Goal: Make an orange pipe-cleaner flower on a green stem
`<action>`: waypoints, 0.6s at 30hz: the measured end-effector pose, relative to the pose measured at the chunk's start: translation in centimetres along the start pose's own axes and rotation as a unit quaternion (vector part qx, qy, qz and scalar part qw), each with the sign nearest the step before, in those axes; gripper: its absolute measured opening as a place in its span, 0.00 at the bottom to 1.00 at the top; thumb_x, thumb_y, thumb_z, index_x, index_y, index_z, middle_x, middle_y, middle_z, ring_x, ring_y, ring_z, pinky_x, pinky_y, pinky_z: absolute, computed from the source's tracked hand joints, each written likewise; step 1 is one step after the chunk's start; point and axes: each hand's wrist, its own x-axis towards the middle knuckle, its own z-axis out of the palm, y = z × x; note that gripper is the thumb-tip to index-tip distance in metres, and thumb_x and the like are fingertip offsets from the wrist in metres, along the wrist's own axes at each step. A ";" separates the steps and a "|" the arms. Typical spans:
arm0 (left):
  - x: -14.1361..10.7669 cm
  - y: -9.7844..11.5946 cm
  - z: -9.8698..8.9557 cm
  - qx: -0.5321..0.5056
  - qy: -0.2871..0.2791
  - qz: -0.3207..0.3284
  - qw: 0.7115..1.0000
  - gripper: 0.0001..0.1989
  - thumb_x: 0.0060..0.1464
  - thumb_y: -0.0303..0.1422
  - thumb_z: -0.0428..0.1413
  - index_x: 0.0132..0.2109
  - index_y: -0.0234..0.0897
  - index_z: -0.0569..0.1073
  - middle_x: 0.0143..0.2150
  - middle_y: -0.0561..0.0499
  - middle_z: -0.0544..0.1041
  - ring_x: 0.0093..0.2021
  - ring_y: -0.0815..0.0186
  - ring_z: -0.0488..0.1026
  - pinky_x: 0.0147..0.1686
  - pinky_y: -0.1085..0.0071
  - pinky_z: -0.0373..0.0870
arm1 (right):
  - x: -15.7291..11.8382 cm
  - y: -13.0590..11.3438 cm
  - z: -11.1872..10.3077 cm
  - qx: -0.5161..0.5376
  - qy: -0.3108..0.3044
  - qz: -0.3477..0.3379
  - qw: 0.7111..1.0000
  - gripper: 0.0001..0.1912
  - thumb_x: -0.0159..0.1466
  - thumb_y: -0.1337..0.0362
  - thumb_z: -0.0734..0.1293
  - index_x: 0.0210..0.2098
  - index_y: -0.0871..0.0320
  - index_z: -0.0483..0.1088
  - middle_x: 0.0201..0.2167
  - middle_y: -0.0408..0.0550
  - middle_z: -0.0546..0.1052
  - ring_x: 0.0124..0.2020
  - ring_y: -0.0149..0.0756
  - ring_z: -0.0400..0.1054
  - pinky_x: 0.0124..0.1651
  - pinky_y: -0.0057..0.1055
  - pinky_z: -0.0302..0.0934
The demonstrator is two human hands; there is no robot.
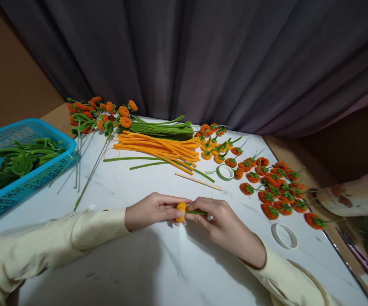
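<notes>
Between my hands, over the near middle of the table, is a small yellow pumpkin (181, 212) shaped from fuzzy pipe cleaner. My left hand (154, 211) is closed on its left side, thumb in front and fingers behind. A green pipe cleaner (197, 212) sticks out from the pumpkin's right side. My right hand (224, 220) pinches that green stem close to the pumpkin; its fingers partly cover the far end. Beyond my hands lie bundles of orange-yellow pipe cleaners (158, 146) and green pipe cleaners (168, 130), with a thin wooden stick (198, 181) nearer to me.
At left stands a blue basket (71, 148) holding green leaf pieces. Orange pumpkins on stems (125, 117) lie at the back left. Several finished pumpkins (270, 180) spread at right, near a green tape roll (225, 172) and a white tape roll (285, 236). Scissors (360, 257) lie far right.
</notes>
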 end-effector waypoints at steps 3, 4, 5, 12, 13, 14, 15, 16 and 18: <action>0.0 0.1 0.1 -0.036 -0.001 -0.011 0.999 0.25 0.47 0.40 0.59 0.50 0.29 0.70 0.30 0.48 0.76 0.29 0.68 0.72 0.35 0.66 0.70 | -0.3 -0.2 -0.1 -0.075 0.000 -0.028 0.997 0.08 0.64 0.71 0.59 0.35 0.59 0.70 0.30 0.48 0.71 0.30 0.33 0.65 0.33 0.26 0.57; 0.1 0.1 0.2 -0.043 0.001 -0.015 0.999 0.24 0.47 0.40 0.60 0.49 0.29 0.70 0.29 0.48 0.75 0.29 0.68 0.72 0.35 0.67 0.70 | -0.3 -0.3 -0.1 -0.095 -0.008 -0.031 0.995 0.09 0.64 0.72 0.59 0.35 0.60 0.70 0.30 0.49 0.70 0.31 0.34 0.64 0.34 0.27 0.57; 0.1 0.1 0.3 -0.048 0.000 -0.019 0.999 0.24 0.47 0.40 0.60 0.48 0.29 0.70 0.29 0.49 0.75 0.28 0.69 0.72 0.34 0.67 0.70 | -0.4 -0.4 -0.1 -0.112 -0.017 -0.032 0.993 0.09 0.63 0.72 0.59 0.34 0.60 0.70 0.30 0.50 0.70 0.32 0.35 0.64 0.34 0.28 0.57; -0.1 0.2 0.5 -0.026 -0.012 -0.044 0.999 0.21 0.46 0.41 0.60 0.43 0.31 0.70 0.32 0.49 0.74 0.26 0.70 0.72 0.30 0.70 0.71 | -0.4 -1.2 -0.8 -0.040 -0.104 0.025 0.993 0.10 0.62 0.72 0.59 0.33 0.58 0.71 0.24 0.44 0.72 0.22 0.28 0.62 0.26 0.23 0.53; -0.1 0.2 0.5 -0.021 -0.014 -0.046 0.999 0.21 0.46 0.41 0.60 0.43 0.31 0.70 0.32 0.49 0.75 0.26 0.70 0.72 0.30 0.70 0.70 | -0.5 -1.3 -1.0 -0.036 -0.114 0.041 0.992 0.09 0.62 0.72 0.59 0.33 0.57 0.71 0.22 0.43 0.71 0.20 0.27 0.60 0.24 0.22 0.51; -0.2 0.2 0.6 -0.018 -0.014 -0.047 0.999 0.20 0.46 0.40 0.60 0.43 0.31 0.70 0.33 0.48 0.75 0.26 0.70 0.72 0.30 0.70 0.70 | -0.5 -1.3 -1.1 -0.037 -0.117 0.055 0.991 0.09 0.62 0.71 0.59 0.33 0.57 0.71 0.21 0.42 0.70 0.18 0.27 0.59 0.23 0.22 0.50; -0.2 0.3 0.6 -0.018 -0.013 -0.047 0.999 0.20 0.46 0.40 0.60 0.43 0.31 0.70 0.33 0.48 0.75 0.26 0.70 0.72 0.30 0.70 0.70 | -0.6 -1.4 -1.1 -0.039 -0.116 0.065 0.990 0.09 0.62 0.71 0.59 0.33 0.58 0.71 0.20 0.42 0.69 0.18 0.26 0.58 0.22 0.22 0.49; -0.2 0.3 0.7 -0.020 -0.012 -0.046 0.999 0.20 0.46 0.39 0.60 0.43 0.31 0.70 0.33 0.48 0.75 0.26 0.70 0.72 0.30 0.70 0.70 | -0.6 -1.4 -1.1 -0.040 -0.111 0.073 0.990 0.08 0.62 0.70 0.59 0.32 0.58 0.70 0.19 0.42 0.69 0.18 0.26 0.57 0.22 0.22 0.49; -0.4 0.4 0.9 -0.020 -0.008 -0.046 0.999 0.19 0.46 0.38 0.60 0.43 0.31 0.71 0.33 0.48 0.75 0.27 0.70 0.72 0.30 0.71 0.70 | -0.7 -1.4 -1.0 -0.040 -0.100 0.083 0.991 0.07 0.62 0.70 0.60 0.31 0.58 0.68 0.19 0.41 0.68 0.18 0.26 0.57 0.22 0.22 0.48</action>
